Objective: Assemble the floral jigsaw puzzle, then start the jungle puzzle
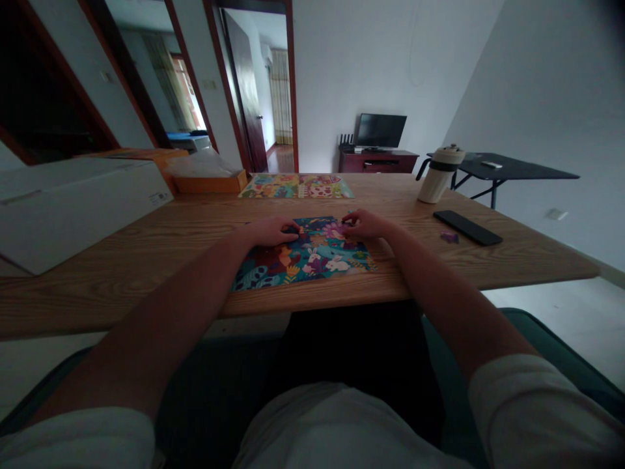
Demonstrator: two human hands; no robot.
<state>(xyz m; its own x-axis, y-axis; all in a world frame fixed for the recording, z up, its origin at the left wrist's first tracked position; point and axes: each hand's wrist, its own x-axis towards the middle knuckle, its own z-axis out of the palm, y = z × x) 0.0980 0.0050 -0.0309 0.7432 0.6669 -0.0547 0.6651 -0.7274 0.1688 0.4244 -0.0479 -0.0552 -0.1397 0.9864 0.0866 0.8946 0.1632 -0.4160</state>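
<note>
A colourful jigsaw puzzle [312, 260] with white rabbits and flowers lies flat near the front edge of the wooden table. On its upper left part rests my left hand [273, 231], fingers bent and close together; whatever may be under the fingertips is hidden. My right hand [364, 225] is at the puzzle's upper right edge, thumb and fingers drawn together in a pinch around something too small to make out. One loose purple piece [450, 238] lies on the table to the right, beside a black phone [467, 227].
Behind the puzzle lies a bright picture sheet [297, 186]. A white box [83, 202] and an orange tray [209, 184] holding plastic stand at the left. A cream thermos [439, 174] with a black handle stands upright at the back right.
</note>
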